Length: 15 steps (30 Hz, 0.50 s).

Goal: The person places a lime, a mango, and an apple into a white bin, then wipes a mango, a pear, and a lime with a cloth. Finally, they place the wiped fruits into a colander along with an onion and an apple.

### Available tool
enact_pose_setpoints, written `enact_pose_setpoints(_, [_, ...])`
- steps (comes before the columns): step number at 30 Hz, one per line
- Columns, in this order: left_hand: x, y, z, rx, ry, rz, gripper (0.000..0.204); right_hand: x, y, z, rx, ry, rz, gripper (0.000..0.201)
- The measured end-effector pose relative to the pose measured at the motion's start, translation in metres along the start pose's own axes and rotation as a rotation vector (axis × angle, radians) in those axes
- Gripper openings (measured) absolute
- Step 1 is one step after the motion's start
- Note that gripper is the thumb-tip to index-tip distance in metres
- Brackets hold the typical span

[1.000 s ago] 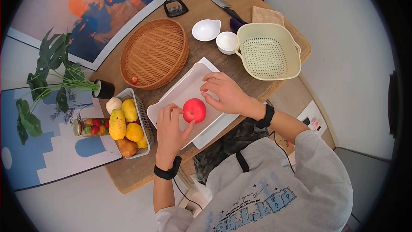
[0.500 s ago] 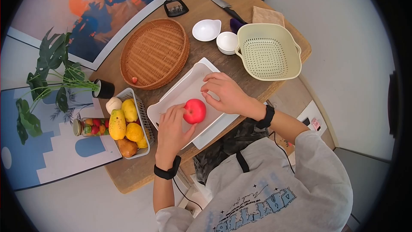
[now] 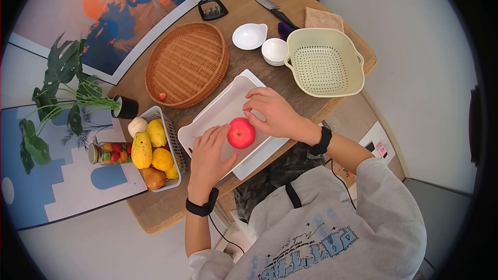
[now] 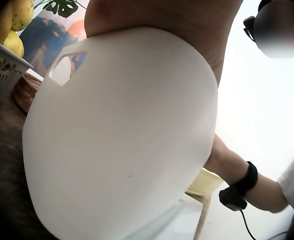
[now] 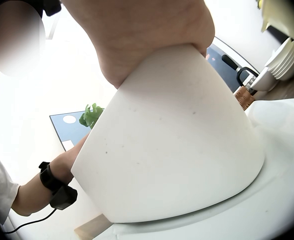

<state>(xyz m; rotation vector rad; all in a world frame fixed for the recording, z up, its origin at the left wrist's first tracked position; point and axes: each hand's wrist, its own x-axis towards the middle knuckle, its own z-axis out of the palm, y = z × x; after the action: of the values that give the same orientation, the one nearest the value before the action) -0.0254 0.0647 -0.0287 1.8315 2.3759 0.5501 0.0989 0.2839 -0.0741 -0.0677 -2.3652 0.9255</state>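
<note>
A red apple-like fruit (image 3: 241, 133) lies in the white tray (image 3: 207, 115), between the two hands. On its left side is the left hand (image 3: 208, 155), fingers loosely bent, fingertips close to the fruit; whether they touch it is unclear. The right hand (image 3: 270, 113) is above and to the right, its bent fingers at the fruit's upper right edge, nothing gripped. In the left wrist view the tray's outer wall (image 4: 122, 130) hides the fingers and fruit. The right wrist view likewise shows mostly tray wall (image 5: 172, 135).
A wicker tray (image 3: 187, 65) holds a small red piece. Nearby are a fruit basket (image 3: 176, 148), a potted plant (image 3: 125, 107), white bowls (image 3: 250, 36), a knife (image 3: 265, 2), a cloth (image 3: 323, 19) and a pale green colander (image 3: 321, 67).
The red fruit has shifted slightly right, away from the left palm and closer to the right hand. The left fingers have moved a little rightward. The right hand is nearly unchanged.
</note>
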Motion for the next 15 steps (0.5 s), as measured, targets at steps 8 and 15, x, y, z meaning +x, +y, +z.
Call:
enact_pose_setpoints(8, [-0.0018, -0.0034, 0.0044, -0.033, 0.064, -0.034, 0.062, 0.0003, -0.0002, -0.0003, -0.003, -0.021, -0.002, 0.013])
enact_pose_setpoints(15, [-0.0030, -0.0032, 0.0046, -0.012, 0.075, -0.067, 0.064, -0.0004, 0.0035, 0.0027, -0.094, -0.067, -0.062, 0.017])
